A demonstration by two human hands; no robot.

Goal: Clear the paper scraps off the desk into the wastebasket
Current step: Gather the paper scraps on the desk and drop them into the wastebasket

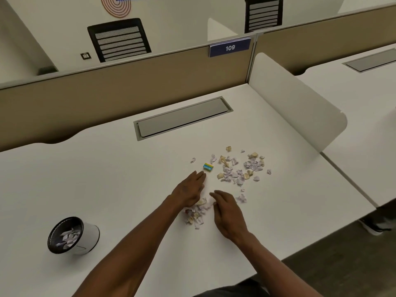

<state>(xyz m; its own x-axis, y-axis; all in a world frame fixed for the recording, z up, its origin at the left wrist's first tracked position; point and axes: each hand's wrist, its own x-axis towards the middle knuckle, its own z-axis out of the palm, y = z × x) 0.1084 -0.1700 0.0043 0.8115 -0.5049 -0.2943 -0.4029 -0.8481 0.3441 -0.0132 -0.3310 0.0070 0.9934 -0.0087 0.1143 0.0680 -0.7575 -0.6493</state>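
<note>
my left hand [189, 190] lies flat on the white desk [107, 179], fingers straight and together, holding nothing, its edge against a small heap of paper scraps [196, 213]. my right hand [228, 213] rests on the other side of that heap, fingers loosely extended and relaxed, nothing pinched in it, so the heap sits between my two hands. a larger scatter of scraps [240, 168], lilac and tan, lies farther out toward the white side divider [300, 103]. a small blue and yellow eraser [208, 167] sits just beyond my left fingertips. the wastebasket [72, 235], a small white cup with a dark inside, stands on the desk well to my left, with some scraps already in it.
</note>
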